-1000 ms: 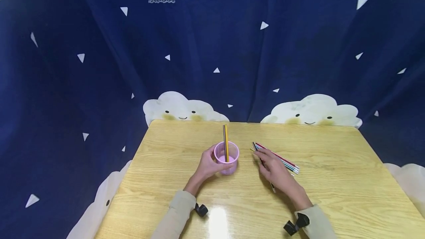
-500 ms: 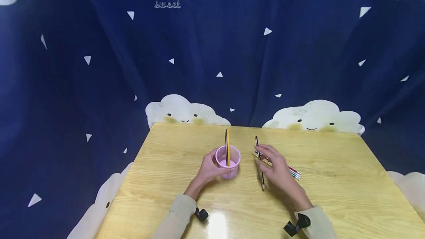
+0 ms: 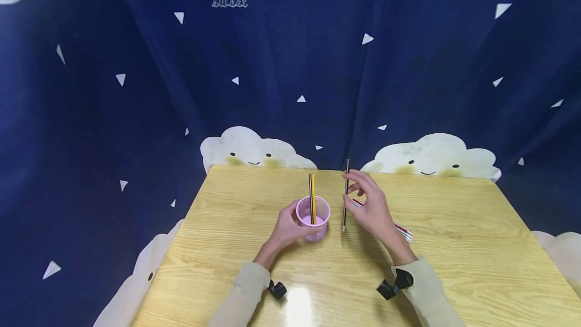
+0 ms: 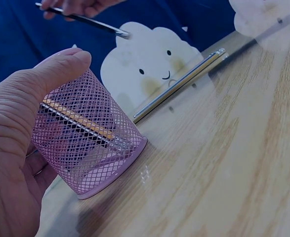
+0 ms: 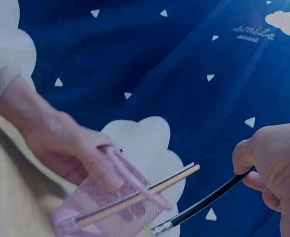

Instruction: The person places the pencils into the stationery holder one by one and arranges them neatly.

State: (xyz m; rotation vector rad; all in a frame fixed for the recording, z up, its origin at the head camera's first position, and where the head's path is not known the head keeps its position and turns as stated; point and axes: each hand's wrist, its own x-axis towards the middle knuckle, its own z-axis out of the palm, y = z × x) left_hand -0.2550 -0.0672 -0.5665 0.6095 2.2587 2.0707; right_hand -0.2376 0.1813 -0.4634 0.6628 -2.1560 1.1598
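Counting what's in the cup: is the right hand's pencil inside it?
No, the right hand holds the pencil outside the cup, to its right in the head view.

head view: bright | worktop [image 3: 476,266]: white glare low centre, soft shadows | wrist views: dimmer, bluish | right wrist view: top-right glow, slight blur

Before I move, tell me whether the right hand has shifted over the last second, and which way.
Yes: in the head view, the right hand has moved up the picture and slightly left, nearer the far table edge.
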